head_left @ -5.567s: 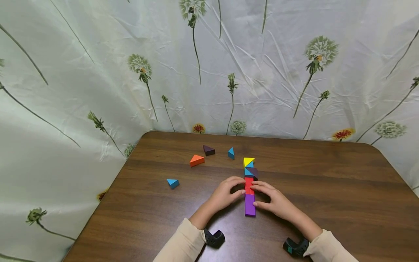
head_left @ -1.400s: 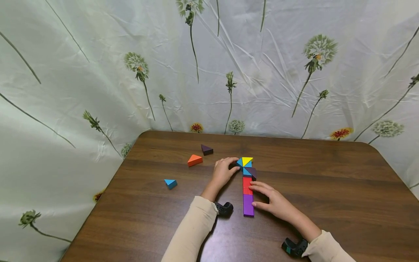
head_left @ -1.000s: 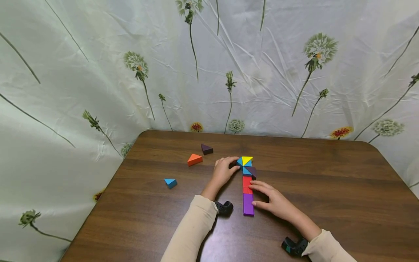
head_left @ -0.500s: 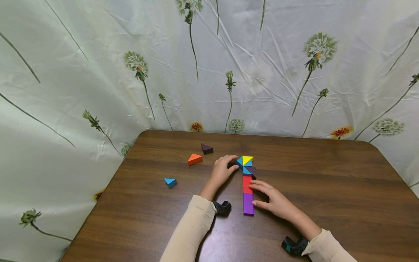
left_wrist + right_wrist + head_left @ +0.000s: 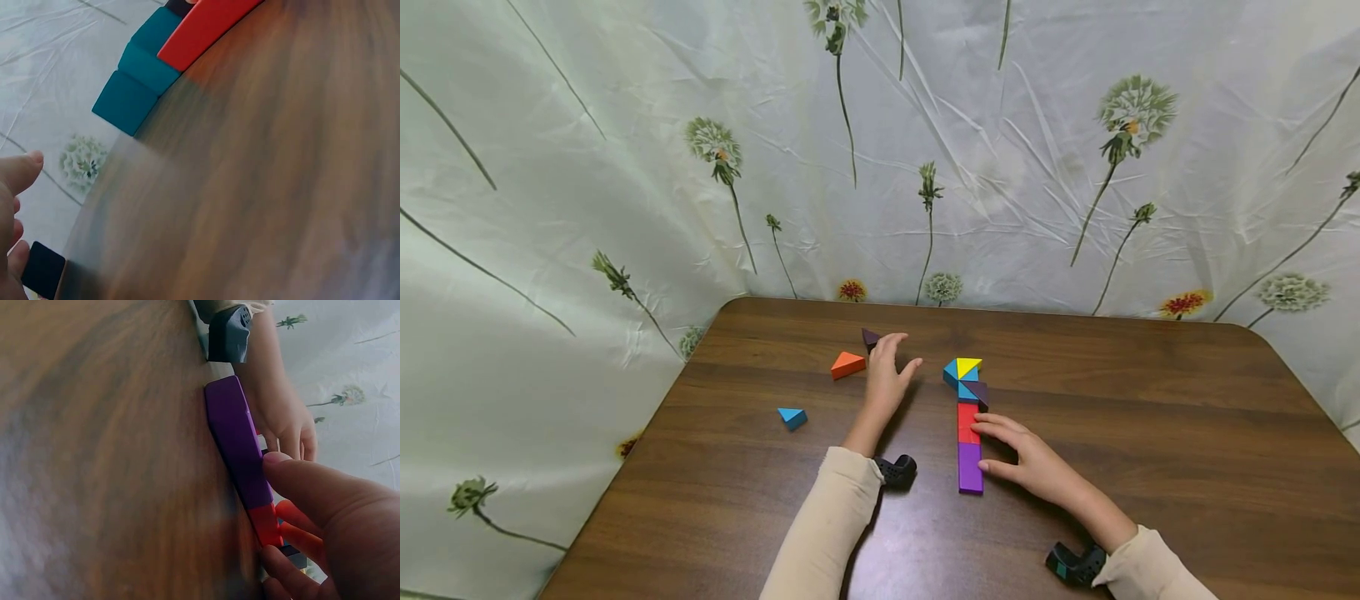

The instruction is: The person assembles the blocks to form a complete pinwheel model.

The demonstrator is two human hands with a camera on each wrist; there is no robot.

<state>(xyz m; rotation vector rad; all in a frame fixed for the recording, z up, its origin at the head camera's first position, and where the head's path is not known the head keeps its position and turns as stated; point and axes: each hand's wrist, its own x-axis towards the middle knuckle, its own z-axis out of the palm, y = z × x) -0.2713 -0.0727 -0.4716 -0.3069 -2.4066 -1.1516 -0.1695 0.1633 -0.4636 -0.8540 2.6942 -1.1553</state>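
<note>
"If nudged by the right hand [image 5: 1033, 462], risked what?"

"Risked bending the row [image 5: 966, 427], at a guess. Saw thumb by the purple block [image 5: 234, 437] and fingertips by the red section [image 5: 267, 525], all along one side, spread, pinching nothing. Feared opened seams from any sideways push there, with nothing visible fixing piece to piece."

"And on the left?"

"Found the left hand [image 5: 884, 385] spread too, thumb well apart from fingers, pinching nothing visible. Worried about a knock to the orange triangle [image 5: 848, 365], just beside, from a careless sweep leftward."

"Placed the loose dark triangle [image 5: 869, 337] where, relative to that hand?"

"Placed it right at the fingers, on their left, partly hidden behind them. Could not tell touching from apart. Noted the row well apart, off to the right, and the lone blue triangle [image 5: 792, 418] on the tabletop [image 5: 1150, 458], leftward and closer to the person."
</note>
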